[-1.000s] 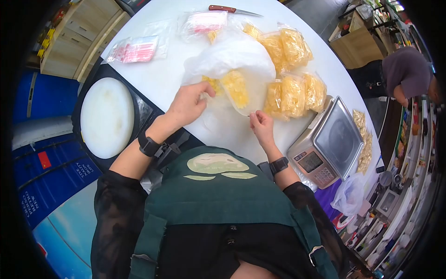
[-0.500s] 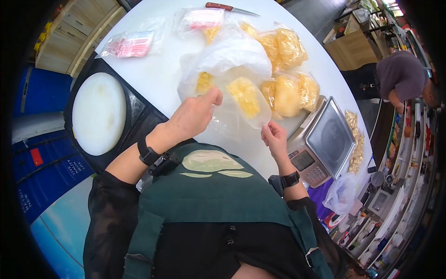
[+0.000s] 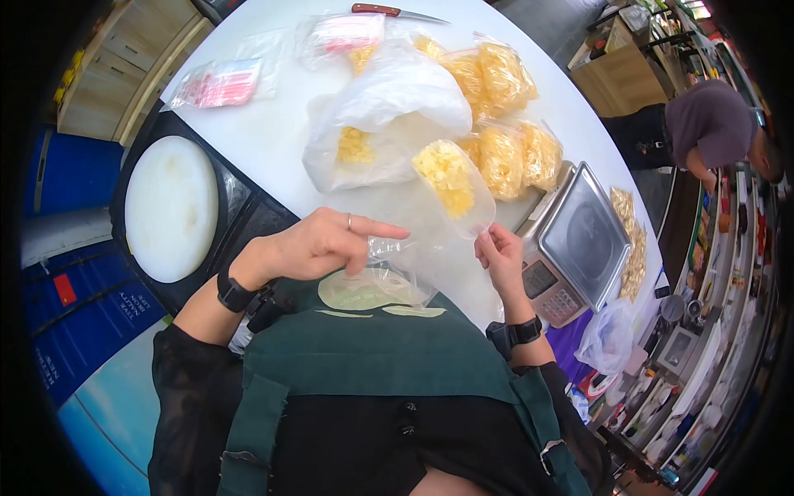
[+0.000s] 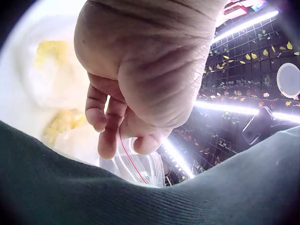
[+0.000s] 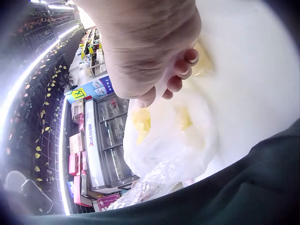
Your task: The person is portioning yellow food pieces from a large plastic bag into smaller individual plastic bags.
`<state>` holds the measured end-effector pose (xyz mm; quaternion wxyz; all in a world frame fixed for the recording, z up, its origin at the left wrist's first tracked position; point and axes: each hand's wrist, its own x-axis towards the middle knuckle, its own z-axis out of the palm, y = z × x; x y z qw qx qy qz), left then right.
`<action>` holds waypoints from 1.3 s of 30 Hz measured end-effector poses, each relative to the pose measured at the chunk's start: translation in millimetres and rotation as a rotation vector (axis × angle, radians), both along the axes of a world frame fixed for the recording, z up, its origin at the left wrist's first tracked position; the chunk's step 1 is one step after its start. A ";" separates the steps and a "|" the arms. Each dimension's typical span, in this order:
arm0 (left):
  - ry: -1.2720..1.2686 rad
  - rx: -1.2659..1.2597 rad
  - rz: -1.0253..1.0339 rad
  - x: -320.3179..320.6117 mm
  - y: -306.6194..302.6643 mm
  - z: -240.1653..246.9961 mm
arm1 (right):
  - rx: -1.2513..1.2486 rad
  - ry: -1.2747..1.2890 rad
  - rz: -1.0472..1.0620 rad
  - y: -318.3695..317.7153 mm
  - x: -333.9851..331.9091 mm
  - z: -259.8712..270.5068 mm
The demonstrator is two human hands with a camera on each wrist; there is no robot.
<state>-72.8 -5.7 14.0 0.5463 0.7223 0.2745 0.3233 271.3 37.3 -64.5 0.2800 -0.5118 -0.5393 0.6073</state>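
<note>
My right hand (image 3: pixel 500 250) pinches the end of a translucent scoop (image 3: pixel 482 217), which carries a heap of pale yellow pieces (image 3: pixel 449 176). Below and left of it, my left hand (image 3: pixel 318 244) pinches a clear zip bag (image 3: pixel 407 266), its index finger stretched out to the right. The zip bag (image 4: pixel 143 161) hangs from the fingertips with its red strip showing in the left wrist view. Beyond both hands lies a white plastic bag (image 3: pixel 405 87), its mouth facing me, with more yellow pieces (image 3: pixel 354 145) inside.
Several filled bags (image 3: pixel 503 153) stand right of the white bag. A scale (image 3: pixel 583 236) is at the right, a round white board (image 3: pixel 171 208) at the left. Packs of zip bags (image 3: pixel 219 85) and a knife (image 3: pixel 397 12) lie at the back. Another person (image 3: pixel 713 124) stands far right.
The scoop has come out of the white bag's mouth toward the right, loaded with yellow pieces. My left hand has drawn back from the white bag toward my apron and now holds the zip bag.
</note>
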 end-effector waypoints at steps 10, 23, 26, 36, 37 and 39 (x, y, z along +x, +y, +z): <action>0.288 -0.006 0.237 3.6 0.5 9.5 | -0.009 -0.003 0.009 9.2 -3.7 -3.1; 0.622 0.164 0.431 34.2 17.3 -26.5 | 0.055 -0.022 0.040 -9.6 6.2 41.9; 0.581 0.190 0.511 41.3 21.9 -30.4 | 0.059 -0.010 0.035 -21.4 5.8 55.5; 0.509 0.163 0.517 48.7 27.9 -28.1 | 0.047 -0.062 0.044 -34.9 5.5 49.9; 0.509 0.162 0.517 49.3 28.0 -28.5 | 0.082 -0.094 0.051 -35.3 3.3 49.4; 0.500 0.168 0.498 50.6 28.2 -29.7 | 0.116 -0.126 0.057 -34.6 1.7 49.5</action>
